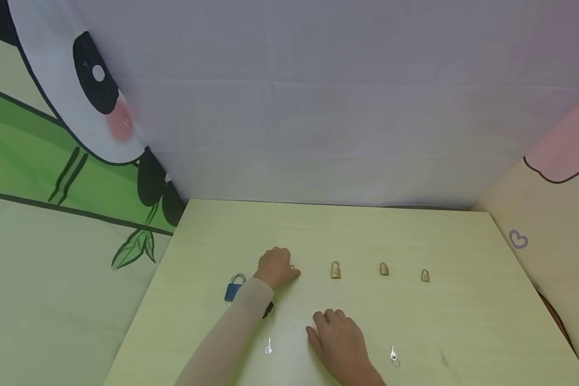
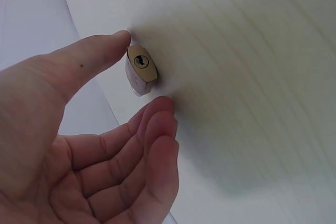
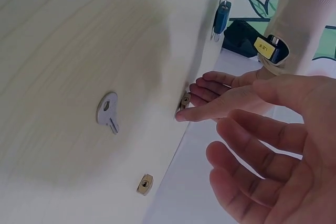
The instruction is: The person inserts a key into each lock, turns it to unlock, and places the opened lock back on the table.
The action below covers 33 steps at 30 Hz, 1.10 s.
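Observation:
My left hand (image 1: 274, 268) is at a small brass padlock (image 2: 142, 69) lying on the table. In the left wrist view its thumb is at one side of the padlock, the slightly bent fingers at the other, with a narrow gap showing at the fingers. The padlock's keyhole faces the camera; the head view mostly hides it behind the hand. My right hand (image 1: 340, 346) hovers low over the near part of the table, fingers loosely bent, holding nothing. A silver key (image 3: 107, 111) lies near it in the right wrist view.
A blue padlock (image 1: 232, 291) lies left of my left forearm. Rightward stand three brass padlocks in a row: one (image 1: 335, 271), another (image 1: 384, 269) and a smaller one (image 1: 425, 276). Nearer me lie a key (image 1: 268, 347) and a key with a ring (image 1: 393, 354). Printed cloth walls surround the table (image 1: 463, 321).

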Available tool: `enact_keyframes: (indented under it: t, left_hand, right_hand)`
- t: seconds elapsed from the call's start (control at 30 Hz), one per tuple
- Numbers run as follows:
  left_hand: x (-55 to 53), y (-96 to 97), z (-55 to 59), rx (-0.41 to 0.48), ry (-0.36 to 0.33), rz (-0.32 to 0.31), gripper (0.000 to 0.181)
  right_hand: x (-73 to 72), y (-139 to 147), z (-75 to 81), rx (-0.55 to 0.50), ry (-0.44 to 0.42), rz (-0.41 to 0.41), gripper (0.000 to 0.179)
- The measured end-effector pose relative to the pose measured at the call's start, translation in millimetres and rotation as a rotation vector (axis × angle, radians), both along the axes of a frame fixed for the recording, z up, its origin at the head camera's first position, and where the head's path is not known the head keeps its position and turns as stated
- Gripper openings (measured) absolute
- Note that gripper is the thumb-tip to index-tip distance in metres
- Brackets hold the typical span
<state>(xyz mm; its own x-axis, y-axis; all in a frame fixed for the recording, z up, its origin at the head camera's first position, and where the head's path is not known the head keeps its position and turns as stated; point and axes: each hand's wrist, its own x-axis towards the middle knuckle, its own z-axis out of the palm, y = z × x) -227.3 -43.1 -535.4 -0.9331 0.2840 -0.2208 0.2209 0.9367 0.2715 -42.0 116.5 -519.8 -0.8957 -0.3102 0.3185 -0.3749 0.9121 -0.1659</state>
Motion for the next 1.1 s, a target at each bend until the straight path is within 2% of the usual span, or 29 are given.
enact_keyframes:
  t: [0.27,0.57,0.67,0.93,1.1]
  left_hand:
    - [-0.1,1.1,1.7,0.001,-0.01,-0.006,0.035]
    - [2.1,1.8,5.5,0.055,-0.001,-0.001,0.04]
    - [4.6,1.0,12.4,0.066,0.006,0.0,0.038]
    - [10.1,-5.1,39.8,0.055,0.009,0.016,0.04]
    - [15.7,-12.5,50.2,0.047,0.019,0.02,0.044]
  right_hand:
    - [1.3,-0.7,-1.0,-0.01,0.01,-0.007,0.024]
    - [1.3,1.0,-2.6,-0.015,0.013,-0.003,0.024]
    - [1.4,-0.5,-2.1,-0.013,0.011,0.003,0.024]
    - [0.7,-16.0,6.3,-0.02,0.028,0.008,0.024]
    - [-1.8,-33.1,11.4,-0.039,0.049,0.023,0.025]
